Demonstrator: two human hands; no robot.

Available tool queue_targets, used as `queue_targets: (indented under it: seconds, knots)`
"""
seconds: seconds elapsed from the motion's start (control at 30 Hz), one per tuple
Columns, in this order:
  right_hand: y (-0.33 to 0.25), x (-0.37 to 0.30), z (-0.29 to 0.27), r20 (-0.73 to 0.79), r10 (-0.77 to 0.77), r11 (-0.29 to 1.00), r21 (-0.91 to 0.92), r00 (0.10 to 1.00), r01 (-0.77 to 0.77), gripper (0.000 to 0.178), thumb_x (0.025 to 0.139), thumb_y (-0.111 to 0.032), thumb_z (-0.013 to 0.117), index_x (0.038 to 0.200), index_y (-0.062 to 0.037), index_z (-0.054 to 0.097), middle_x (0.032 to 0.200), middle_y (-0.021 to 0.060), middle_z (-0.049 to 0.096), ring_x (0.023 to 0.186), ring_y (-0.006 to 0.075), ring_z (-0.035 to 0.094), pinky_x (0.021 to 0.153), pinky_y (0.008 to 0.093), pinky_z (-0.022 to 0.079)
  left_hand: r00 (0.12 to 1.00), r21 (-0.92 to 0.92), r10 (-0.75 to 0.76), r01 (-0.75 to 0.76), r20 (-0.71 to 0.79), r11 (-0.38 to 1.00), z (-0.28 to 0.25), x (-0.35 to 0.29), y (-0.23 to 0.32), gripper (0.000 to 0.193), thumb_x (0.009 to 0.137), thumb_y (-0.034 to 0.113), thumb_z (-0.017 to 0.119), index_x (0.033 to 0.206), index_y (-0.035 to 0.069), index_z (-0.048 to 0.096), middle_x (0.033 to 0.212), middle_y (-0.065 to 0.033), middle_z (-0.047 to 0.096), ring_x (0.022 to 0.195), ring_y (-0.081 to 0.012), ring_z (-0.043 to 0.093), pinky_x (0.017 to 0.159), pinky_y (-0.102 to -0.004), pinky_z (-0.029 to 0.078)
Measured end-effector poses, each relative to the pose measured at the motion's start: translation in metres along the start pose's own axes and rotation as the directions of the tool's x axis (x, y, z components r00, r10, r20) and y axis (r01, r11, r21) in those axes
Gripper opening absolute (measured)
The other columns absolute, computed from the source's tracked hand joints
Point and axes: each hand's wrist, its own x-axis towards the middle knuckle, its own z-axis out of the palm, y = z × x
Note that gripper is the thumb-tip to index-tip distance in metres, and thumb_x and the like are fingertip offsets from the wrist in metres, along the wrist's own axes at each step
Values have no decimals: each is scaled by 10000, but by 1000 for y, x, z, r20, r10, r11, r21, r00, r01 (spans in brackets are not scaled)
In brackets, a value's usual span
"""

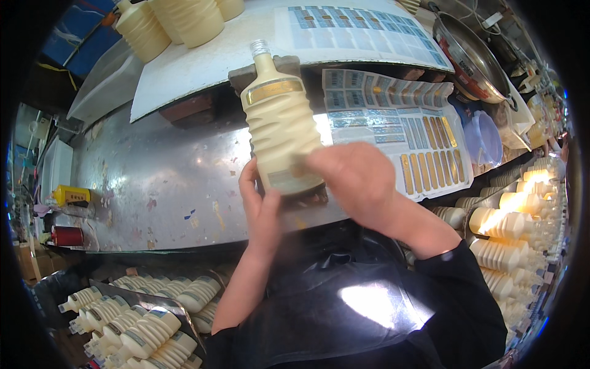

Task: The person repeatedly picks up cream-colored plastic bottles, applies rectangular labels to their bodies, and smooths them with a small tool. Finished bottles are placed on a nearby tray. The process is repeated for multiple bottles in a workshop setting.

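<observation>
Dark apron nearest, head view, bright patch of light across it. Beyond it, metal bench, its surface flecked. Cream ribbed bottle lies over the bench's near edge side, about midway along, neck away from the person against a brown block; gold band round its shoulder. Left hand curled round the bottle's lower left side, has hold of it. Right hand bunched at the lower right side, blurred; cannot tell if fingertips pinch anything.

Containers: more cream bottles packed in rows below the bench's near left corner, split by a dark divider; further bottles beyond the right edge. Bottle contents hidden. Far left corner: white bin. Left edge: yellow box, red tin. Far right corner: metal pan, pale violet tub, contents unclear. Label sheets toward the right edge.
</observation>
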Motion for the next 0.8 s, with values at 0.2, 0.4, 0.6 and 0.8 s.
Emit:
queue_targets:
  seconds: [0.2,0.4,0.6,0.8]
  knots:
    - [-25,-26,15,78,-191,974,138,978,179,232,780,-95,697,1002,-28,702,1004,98,687,857,240,694,719,342,556,999,-161,-35,32,-14,986,0,-1,-2,506,1034,154,490,1510,6,406,1477,-151,474,1369,-241,451,1176,-391,342]
    - [-38,-10,30,8,-218,976,-21,976,218,207,787,-88,668,982,-22,688,913,80,664,820,235,680,690,350,538,998,-199,-60,53,-27,979,-3,1,0,454,1064,151,439,1490,-6,454,1444,-138,525,1352,-230,484,1173,-378,346]
    - [-23,7,16,21,674,580,605,739,-546,285,915,-47,608,1193,-25,550,967,209,656,840,373,690,774,405,578,997,60,-4,8,-80,998,-1,1,-1,551,1033,278,516,1481,-33,443,1433,-171,510,1310,-273,505,1145,-415,378]
    - [-23,5,41,149,534,715,446,832,-539,367,943,-63,531,1297,15,473,1234,267,558,1142,432,575,1010,482,459,983,599,150,-60,-102,799,17,7,2,746,1005,444,559,1520,-54,354,1453,-231,435,1343,-347,429,1163,-448,309]
